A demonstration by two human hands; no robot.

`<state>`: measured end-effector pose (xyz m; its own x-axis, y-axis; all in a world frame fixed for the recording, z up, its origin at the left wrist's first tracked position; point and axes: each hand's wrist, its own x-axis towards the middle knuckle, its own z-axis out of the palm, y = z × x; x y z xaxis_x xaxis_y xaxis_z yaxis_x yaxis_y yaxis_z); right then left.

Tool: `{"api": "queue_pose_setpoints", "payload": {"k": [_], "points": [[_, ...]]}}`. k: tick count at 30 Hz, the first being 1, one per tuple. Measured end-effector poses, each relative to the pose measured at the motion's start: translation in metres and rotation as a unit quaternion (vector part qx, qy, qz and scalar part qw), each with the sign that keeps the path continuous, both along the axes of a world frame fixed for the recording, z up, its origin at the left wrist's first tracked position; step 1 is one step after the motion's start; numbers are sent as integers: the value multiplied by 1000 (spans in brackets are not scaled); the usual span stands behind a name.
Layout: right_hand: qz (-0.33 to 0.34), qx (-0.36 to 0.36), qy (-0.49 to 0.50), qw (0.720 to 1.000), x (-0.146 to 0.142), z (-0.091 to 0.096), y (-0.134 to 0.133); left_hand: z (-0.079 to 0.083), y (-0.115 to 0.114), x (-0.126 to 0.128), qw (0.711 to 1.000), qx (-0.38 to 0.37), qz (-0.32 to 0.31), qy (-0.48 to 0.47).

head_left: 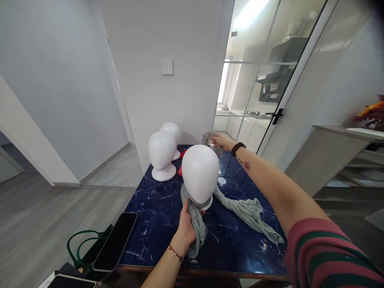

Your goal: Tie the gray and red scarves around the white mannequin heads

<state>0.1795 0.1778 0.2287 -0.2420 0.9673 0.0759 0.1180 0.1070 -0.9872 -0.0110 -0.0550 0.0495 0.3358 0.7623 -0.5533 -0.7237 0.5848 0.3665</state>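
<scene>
A white foam mannequin head [200, 172] stands near the middle of the dark blue marble table [150, 208]. A grey-green scarf [246, 210] is looped round its neck and trails off to the right across the table. My left hand [186, 226] is closed on the scarf's near end, right at the base of the head. My right hand [218, 141] reaches behind the head and pinches the scarf's other end, lifted above the table.
Two more white mannequin heads [162, 154] stand at the table's far left, with something red [181, 170] beside them. A black phone [115, 241] lies at the near left corner above a green-handled bag [78, 246]. Glass sliding door and shelf stand right.
</scene>
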Motion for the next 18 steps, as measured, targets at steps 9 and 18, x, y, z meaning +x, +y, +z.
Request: {"api": "queue_pose_setpoints", "payload": {"k": [9, 18], "points": [[-36, -136, -106, 984, 96, -55, -75, 5, -2, 4, 1000, 2, 21, 19], [103, -293, 4, 951, 122, -79, -239, 5, -1, 4, 999, 13, 13, 28]]}}
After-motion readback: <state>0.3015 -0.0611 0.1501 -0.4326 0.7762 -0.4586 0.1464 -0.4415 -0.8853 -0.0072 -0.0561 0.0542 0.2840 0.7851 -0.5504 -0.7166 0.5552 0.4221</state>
